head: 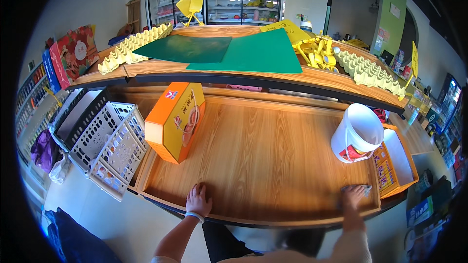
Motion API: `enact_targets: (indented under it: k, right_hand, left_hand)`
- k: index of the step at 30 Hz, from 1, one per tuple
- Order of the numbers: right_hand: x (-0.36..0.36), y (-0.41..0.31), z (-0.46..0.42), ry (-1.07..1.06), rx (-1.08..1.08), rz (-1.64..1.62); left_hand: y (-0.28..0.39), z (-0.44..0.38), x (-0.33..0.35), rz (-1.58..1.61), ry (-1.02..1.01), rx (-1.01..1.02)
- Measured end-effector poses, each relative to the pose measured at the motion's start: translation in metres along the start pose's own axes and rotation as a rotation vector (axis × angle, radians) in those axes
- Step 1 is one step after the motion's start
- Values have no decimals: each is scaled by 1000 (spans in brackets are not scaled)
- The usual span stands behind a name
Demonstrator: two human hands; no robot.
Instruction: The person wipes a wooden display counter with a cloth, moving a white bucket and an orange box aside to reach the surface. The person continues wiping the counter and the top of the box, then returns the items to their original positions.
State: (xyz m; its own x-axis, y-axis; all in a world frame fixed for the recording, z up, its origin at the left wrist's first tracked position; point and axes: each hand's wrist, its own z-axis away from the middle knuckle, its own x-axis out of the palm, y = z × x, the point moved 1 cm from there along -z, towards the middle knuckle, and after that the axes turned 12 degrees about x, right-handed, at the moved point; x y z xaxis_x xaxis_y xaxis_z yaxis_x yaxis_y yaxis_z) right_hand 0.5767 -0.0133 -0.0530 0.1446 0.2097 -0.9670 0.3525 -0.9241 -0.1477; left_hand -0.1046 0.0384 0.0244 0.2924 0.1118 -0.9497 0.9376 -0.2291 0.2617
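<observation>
My left hand (198, 200) rests palm down near the front edge of a wood-grain display shelf (252, 149), holding nothing, a pale bracelet at its wrist. At the shelf's right end, my right hand (353, 196) presses on a greyish cloth (365, 189) that is partly covered by the fingers. Behind that hand a white plastic bucket (357, 133) with a wire handle stands on the shelf. An orange-and-yellow carton (177, 122) with a rope handle stands upright on the left part, farther back than my left hand.
A grey plastic crate (113, 149) borders the shelf's left end; an orange crate (395, 164) borders the right. The raised tier behind holds green sheets (252, 54), egg trays (135, 47) and yellow sign holders (318, 53). A glass-door refrigerator (226, 2) stands farther back.
</observation>
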Motion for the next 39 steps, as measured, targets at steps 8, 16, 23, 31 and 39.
enact_targets:
  k: [8,16,23,31,39]
  right_hand:
    - [14,-72,65,352,-560,-111]
    - [-97,-228,297,-109,-1227,-685]
    - [-99,-259,405,-163,-1774,-695]
    - [-83,-240,265,-196,-1379,-724]
    - [-19,-66,31,288,-537,-342]
  left_hand:
    - [9,-7,11,28,4,48]
    - [2,-3,6,25,-11,6]
    - [2,-9,10,45,18,68]
    - [-1,-6,7,23,-2,50]
    - [3,-10,11,9,-22,63]
